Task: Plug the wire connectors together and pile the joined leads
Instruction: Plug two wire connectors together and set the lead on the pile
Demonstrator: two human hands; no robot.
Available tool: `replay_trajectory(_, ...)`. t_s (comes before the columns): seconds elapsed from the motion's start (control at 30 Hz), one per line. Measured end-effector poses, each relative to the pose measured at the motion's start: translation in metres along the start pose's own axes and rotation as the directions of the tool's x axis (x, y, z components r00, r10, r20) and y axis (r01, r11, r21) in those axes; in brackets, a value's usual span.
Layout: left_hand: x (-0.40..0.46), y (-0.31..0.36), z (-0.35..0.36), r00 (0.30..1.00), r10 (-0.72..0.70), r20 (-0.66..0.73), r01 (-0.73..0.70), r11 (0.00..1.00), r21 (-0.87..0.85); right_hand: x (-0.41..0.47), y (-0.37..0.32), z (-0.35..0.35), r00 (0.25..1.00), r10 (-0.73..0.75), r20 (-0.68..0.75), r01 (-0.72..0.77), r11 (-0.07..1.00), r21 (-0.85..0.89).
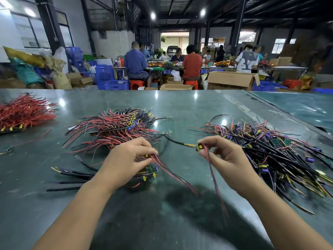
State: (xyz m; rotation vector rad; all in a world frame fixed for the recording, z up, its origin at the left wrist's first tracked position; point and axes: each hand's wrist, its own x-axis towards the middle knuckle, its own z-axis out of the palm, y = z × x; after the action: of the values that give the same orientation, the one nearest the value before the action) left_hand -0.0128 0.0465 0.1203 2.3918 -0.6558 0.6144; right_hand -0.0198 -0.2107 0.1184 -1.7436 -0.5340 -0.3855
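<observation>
A yellow connector (200,147) is being pinched in the grip of the right hand (224,160), between thumb and forefinger, above the middle of the table (189,109). A black lead (177,142) is running from it toward the far side, and red and black wires (215,181) are hanging from it toward the near edge. A second bunch of red wires (168,168) is being pinched in the grip of the left hand (126,163), fingers curled, just over a small pile of leads (86,175) that is lying by the left wrist. Whether a connector is being held there cannot be told. A large heap of red and black leads (117,129) is lying beyond the left hand, and a heap of black and yellow leads (281,156) is spreading toward the right edge. A bundle of red wires (23,112) is lying at the far left edge.
</observation>
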Motion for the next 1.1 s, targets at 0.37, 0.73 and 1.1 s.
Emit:
replay_trajectory(0.37, 0.001, 0.005, -0.002, 0.981, -0.189, 0.043, 0.194, 0.948, -0.254, 0.005, -0.013, -0.009, 0.876, 0.158, -0.455, 0.102, 0.862, 0.497)
replay_trajectory(0.73, -0.009, 0.053, 0.033, 0.973, -0.106, 0.203, 0.220, 0.684, -0.695, -0.002, -0.034, 0.020, 0.929, 0.298, -0.217, 0.054, 0.473, 0.880)
replay_trajectory(1.1, -0.006, 0.057, 0.035, 0.940, -0.295, 0.172, 0.230, 0.175, -0.957, -0.013, -0.023, 0.051, 0.937, 0.340, 0.076, -0.271, 0.573, 0.774)
